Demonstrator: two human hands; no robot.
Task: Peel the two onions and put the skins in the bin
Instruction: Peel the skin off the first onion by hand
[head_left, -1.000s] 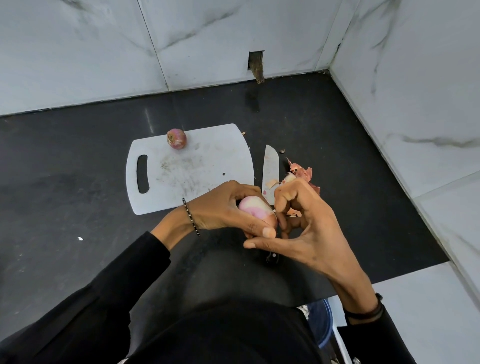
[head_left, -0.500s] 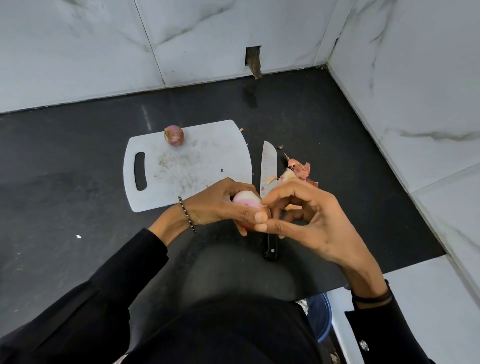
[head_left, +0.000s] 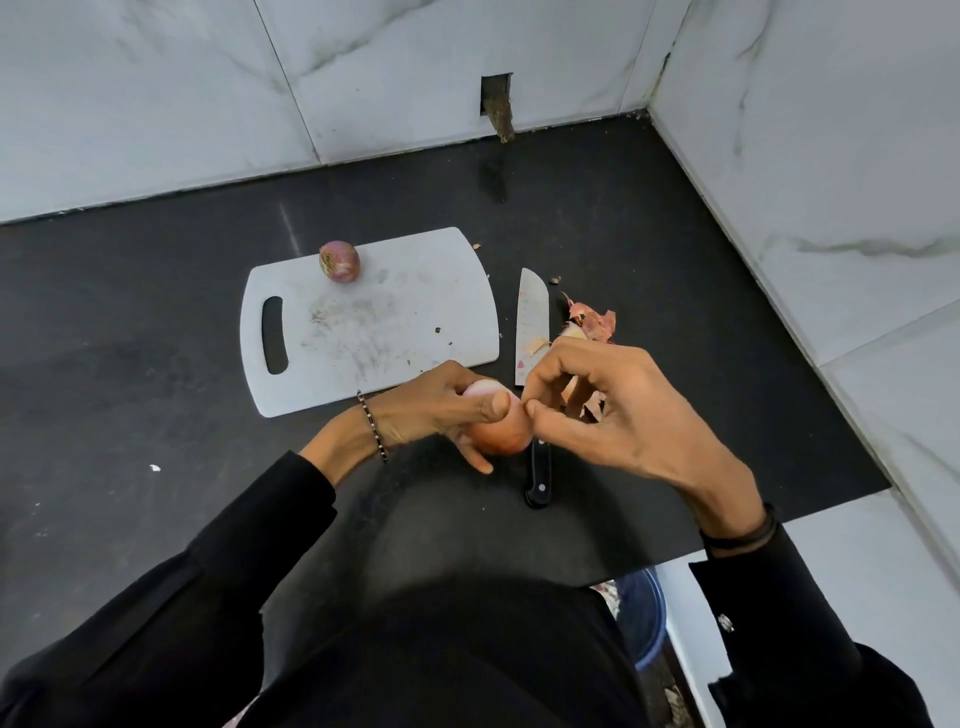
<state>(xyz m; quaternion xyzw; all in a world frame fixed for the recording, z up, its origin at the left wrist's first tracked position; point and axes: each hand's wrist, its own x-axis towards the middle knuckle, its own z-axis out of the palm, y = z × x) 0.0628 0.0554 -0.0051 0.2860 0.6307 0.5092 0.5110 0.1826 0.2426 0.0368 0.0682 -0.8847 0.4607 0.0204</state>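
Note:
My left hand (head_left: 441, 410) grips a partly peeled onion (head_left: 501, 434) above the black counter; its top is pale pink and its lower side still carries orange-brown skin. My right hand (head_left: 618, 410) pinches at the onion's skin with thumb and forefinger on the onion's right side. A second onion (head_left: 340, 261), unpeeled and purple-red, sits at the far edge of the white cutting board (head_left: 374, 322). Loose onion skins (head_left: 592, 325) lie on the counter behind my right hand. The blue bin (head_left: 641, 618) shows below the counter edge at lower right.
A knife (head_left: 532, 332) with a black handle lies on the black counter (head_left: 130, 364) just right of the board, its blade pointing away from me. Marble-patterned walls close the counter off at the back and right. A small white speck lies at left.
The onion has been turned in my left hand, so its skinned orange-brown side faces me. My right thumb and forefinger have closed on the skin at its right side.

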